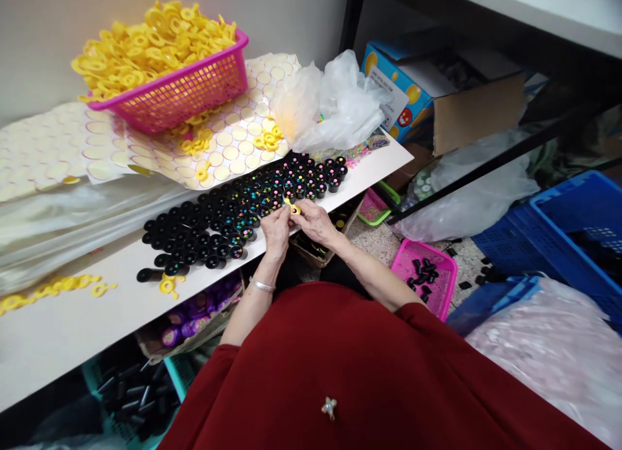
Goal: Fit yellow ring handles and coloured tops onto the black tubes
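Observation:
At the front edge of the white table, my left hand [275, 231] and my right hand [315, 223] meet, fingers closed in a pinch. Between the fingertips is a yellow plastic ring piece [294, 209] with a dark centre; whether a black cup sits behind it is hidden. Just beyond my hands stand many small black cups [214, 239] packed together. Those toward the right hold coloured beads, while the left ones look plain black. A few yellow ring pieces [168, 285] lie by the near left end of the cups.
A pink basket [194, 90] heaped with yellow ring pieces stands at the back on sheets of round stickers [230, 139]. Right of it lies a white plastic bag [335, 103]. Below the table are a pink tray [447, 288] of black parts, a blue crate [578, 204] and an open carton [476, 116].

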Demonstrator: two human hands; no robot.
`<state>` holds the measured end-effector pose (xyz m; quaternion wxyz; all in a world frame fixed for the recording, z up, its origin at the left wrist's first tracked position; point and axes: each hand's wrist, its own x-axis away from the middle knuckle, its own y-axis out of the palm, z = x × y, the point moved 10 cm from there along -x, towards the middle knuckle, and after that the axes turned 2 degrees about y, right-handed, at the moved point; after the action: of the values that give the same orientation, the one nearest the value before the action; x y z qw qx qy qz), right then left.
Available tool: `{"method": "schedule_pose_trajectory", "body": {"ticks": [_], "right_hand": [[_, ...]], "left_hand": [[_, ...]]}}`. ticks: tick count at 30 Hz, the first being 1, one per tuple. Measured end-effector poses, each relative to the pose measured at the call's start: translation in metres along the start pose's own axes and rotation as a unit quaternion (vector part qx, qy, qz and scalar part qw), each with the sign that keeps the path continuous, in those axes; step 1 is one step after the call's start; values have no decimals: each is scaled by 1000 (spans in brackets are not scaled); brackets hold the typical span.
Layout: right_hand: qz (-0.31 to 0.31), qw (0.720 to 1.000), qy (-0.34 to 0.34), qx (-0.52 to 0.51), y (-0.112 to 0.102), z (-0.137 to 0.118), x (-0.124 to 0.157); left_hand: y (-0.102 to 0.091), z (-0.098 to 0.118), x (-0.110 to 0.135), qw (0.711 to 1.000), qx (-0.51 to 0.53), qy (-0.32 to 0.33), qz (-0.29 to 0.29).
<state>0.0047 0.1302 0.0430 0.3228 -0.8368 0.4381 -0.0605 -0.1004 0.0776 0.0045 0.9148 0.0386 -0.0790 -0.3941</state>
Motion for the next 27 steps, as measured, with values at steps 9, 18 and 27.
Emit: {"method": "schedule_pose_trajectory", "body": {"ticks": [9, 18, 27], "right_hand": [[-3, 999, 30, -11, 3, 6, -3], [31, 979, 52, -193, 5, 24, -3], [90, 973, 200, -78, -2, 34, -1]], "left_hand": [[0, -1, -6, 1000, -21, -8, 9], [-1, 3, -8, 997, -79, 26, 1], [0, 9, -2, 991, -118, 56, 9]]}}
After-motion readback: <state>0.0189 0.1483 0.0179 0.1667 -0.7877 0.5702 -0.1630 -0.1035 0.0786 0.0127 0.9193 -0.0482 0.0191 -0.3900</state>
